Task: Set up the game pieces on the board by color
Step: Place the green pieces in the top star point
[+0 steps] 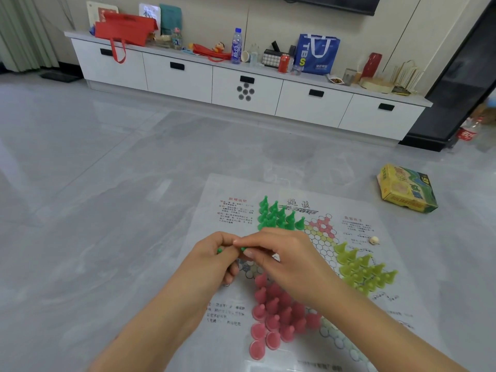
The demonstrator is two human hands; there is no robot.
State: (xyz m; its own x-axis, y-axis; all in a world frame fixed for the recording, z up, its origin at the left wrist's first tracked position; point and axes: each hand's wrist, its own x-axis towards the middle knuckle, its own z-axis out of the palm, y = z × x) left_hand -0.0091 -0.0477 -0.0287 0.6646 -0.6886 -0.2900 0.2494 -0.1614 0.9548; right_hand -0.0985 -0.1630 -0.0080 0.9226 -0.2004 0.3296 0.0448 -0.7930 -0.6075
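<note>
Your left hand [214,260] clutches spare green pegs [219,250], and your right hand [279,260] pinches one from it. The green triangle [277,217] on the paper board [402,304] lies at twelve o'clock from that grip, nearer your right hand.

Green [279,216], yellow [365,269], red pawns [279,312] clustered on board [397,312].
</note>
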